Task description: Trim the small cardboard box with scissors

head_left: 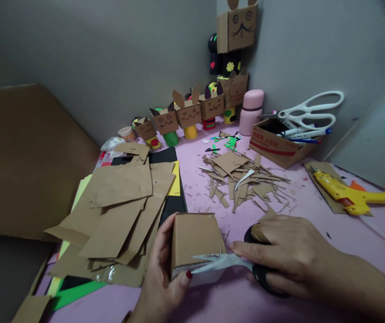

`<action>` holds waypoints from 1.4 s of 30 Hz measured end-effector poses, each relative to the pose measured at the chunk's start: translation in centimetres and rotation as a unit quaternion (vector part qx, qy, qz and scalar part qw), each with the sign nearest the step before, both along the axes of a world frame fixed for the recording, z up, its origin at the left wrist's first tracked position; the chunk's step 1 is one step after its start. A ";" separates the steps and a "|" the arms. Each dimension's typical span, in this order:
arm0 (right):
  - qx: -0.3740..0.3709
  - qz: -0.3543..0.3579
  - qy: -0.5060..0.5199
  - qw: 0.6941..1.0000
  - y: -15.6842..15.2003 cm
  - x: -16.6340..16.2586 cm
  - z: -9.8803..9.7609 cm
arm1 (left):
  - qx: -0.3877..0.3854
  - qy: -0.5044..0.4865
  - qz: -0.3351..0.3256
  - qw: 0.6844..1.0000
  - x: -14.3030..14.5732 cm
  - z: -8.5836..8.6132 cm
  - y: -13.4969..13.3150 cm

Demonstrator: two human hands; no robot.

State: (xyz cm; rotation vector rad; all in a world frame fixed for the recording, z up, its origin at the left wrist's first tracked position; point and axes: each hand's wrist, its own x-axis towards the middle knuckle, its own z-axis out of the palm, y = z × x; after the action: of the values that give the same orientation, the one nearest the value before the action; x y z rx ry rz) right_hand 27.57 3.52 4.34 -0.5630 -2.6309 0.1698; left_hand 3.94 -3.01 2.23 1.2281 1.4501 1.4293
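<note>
My left hand (165, 273) grips a small cardboard box (195, 237) from its left side, the thumb with a red nail lying along the near edge. A white face of the box shows toward me. In my right hand (286, 255) is a pair of scissors (224, 261) with black handles, fingers through the loops. The blades are slightly apart and lie at the near edge of the box top, close to the left thumb. Whether they bite into the cardboard I cannot tell.
Cardboard sheets (121, 188) are stacked on the left. Cardboard scraps (236, 175) lie beyond the box. A yellow glue gun (350, 193) rests at right, near a carton (280, 143) with white scissors (310, 112) and pens. Cat-faced box figures (187, 114) and a pink flask (251, 112) stand behind.
</note>
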 end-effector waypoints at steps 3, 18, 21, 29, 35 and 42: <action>0.004 0.004 0.010 1.000 0.0 0.0 0.0 | 0.003 -0.001 -0.004 1.000 -0.3 -0.2 0.1; -0.044 0.040 0.022 0.998 0.4 0.0 -0.4 | 0.020 0.006 -0.037 0.999 -0.7 -0.4 0.0; -0.038 0.042 0.031 0.998 0.5 0.0 -0.5 | 0.011 0.002 -0.025 1.000 -0.6 -0.2 0.1; -0.019 0.046 0.041 0.998 0.6 0.0 -0.7 | -0.003 -0.004 -0.015 1.000 -0.3 0.2 -0.1; -0.019 0.040 0.046 0.998 0.6 -0.3 -0.8 | -0.001 0.030 -0.048 0.998 -1.0 -0.1 0.1; -0.137 -0.052 0.034 0.989 0.8 0.0 0.1 | 0.013 0.008 0.014 1.000 -0.5 -0.1 0.0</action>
State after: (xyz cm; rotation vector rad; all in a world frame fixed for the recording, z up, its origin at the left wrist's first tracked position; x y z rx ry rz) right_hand 27.56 4.31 4.40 -0.7681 -2.5210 0.5148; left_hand 3.44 -3.00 2.09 1.2420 1.4685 1.4640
